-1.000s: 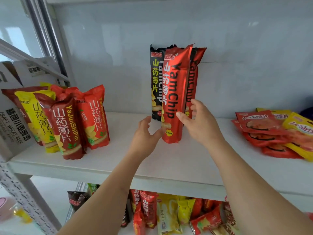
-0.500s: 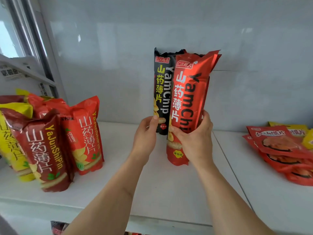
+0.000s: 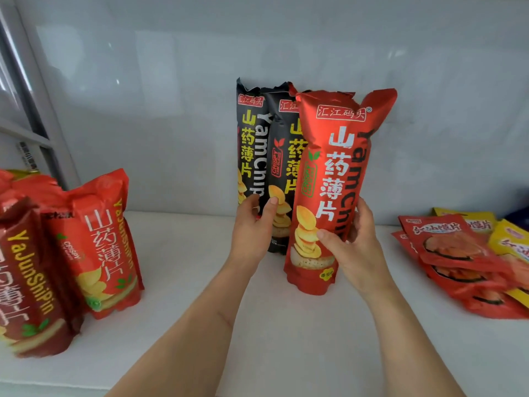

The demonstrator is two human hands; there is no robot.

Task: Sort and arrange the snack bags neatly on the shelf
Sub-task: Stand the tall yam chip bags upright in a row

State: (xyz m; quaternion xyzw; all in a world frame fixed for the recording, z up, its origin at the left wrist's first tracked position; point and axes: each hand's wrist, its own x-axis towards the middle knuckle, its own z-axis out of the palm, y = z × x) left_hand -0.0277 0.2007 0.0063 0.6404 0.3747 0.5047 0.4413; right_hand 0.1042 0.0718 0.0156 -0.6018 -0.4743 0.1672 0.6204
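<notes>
Head view, backdrop: I looked at a white shelf (image 3: 286,339) backed by a pale glossy wall (image 3: 171,96), which gave tall bags something to lean on.
Head view, middle group: two black bags (image 3: 252,144) stood upright against the wall, close together, and a red bag (image 3: 329,181) stood just in front of them to the right, its base on the shelf.
Right hand: my right hand (image 3: 355,242) was wrapped round the lower half of the red bag, thumb across the front and fingers behind. I judged that low hold was meant to steady the tall, top-heavy pack while I lined it up beside the black ones.
Left hand: my left hand (image 3: 254,222) pressed its fingers against the lower front of the black bags, partly curled, not clearly closed round either. I read it as a brace so they would not topple.
Left side: a cluster of shorter red bags (image 3: 106,242) stood upright, well apart from the middle group.
Right side: flat red and yellow packets (image 3: 458,253) lay stacked, overlapping, not yet stood up or sorted.
Progress: I judged the tall bags nearly grouped, with the flat packets left to tidy.
Risk: the red bag looked likely to tip forward if let go too soon.
</notes>
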